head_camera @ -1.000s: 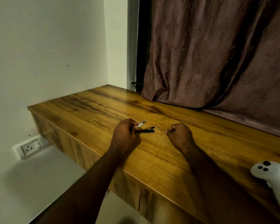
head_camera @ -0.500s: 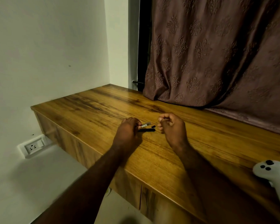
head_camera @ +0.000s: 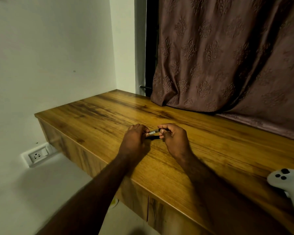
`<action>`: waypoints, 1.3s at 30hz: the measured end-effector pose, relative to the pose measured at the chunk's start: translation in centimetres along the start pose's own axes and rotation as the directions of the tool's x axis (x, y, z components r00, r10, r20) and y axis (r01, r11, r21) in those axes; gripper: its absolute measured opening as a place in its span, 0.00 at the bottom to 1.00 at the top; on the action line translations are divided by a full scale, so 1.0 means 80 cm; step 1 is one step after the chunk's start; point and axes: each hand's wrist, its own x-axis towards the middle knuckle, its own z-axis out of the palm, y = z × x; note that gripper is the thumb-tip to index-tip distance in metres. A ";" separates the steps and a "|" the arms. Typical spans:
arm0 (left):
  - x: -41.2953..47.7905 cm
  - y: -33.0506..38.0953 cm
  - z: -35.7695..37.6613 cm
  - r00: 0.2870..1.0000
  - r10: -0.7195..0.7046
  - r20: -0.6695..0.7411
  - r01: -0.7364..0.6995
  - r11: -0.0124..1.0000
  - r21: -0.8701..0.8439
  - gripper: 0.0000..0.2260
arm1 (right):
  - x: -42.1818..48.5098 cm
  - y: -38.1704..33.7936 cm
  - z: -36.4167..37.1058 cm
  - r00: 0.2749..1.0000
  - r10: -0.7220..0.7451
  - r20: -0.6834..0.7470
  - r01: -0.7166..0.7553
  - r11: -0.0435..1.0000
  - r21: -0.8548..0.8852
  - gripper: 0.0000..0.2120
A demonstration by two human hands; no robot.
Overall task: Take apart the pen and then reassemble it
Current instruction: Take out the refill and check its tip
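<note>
Our left hand [head_camera: 136,139] pinches one end of the short silver-grey pen section [head_camera: 154,132] with curled fingers. The slim black pen barrel [head_camera: 152,137] lies on the brown wooden worktop [head_camera: 95,119], just beneath the fingertips. Our right hand [head_camera: 175,141] pinches the opposite end. We advise aligning the parts axially, then turning gently.

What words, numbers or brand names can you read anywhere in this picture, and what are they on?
No text here can be read.
On the silver metal pen piece, held by the left hand and the right hand: a small dark mark, too small to read.
On the white plastic controller: dark round buttons, no legible marking.
On the white wall socket: no label visible.
</note>
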 end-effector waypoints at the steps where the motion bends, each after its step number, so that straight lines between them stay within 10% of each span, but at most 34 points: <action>1: 0.000 -0.001 0.000 1.000 -0.002 0.003 0.002 1.000 0.004 0.08 | 0.000 0.000 0.000 1.000 -0.014 -0.002 0.014 1.000 -0.012 0.11; 17: 0.000 0.005 -0.007 1.000 0.001 -0.010 -0.001 0.999 -0.050 0.09 | -0.001 -0.008 -0.004 0.999 -0.036 0.024 0.037 0.998 -0.043 0.15; 26: -0.004 0.014 -0.009 0.998 0.055 0.003 -0.055 0.998 0.008 0.09 | 0.005 -0.009 0.000 0.989 0.147 -0.021 -0.137 0.957 0.255 0.08; 39: 0.066 -0.075 -0.041 0.919 -0.301 0.254 0.232 0.935 0.269 0.07 | 0.034 0.037 -0.029 0.912 0.245 -0.328 -0.292 0.951 -0.102 0.09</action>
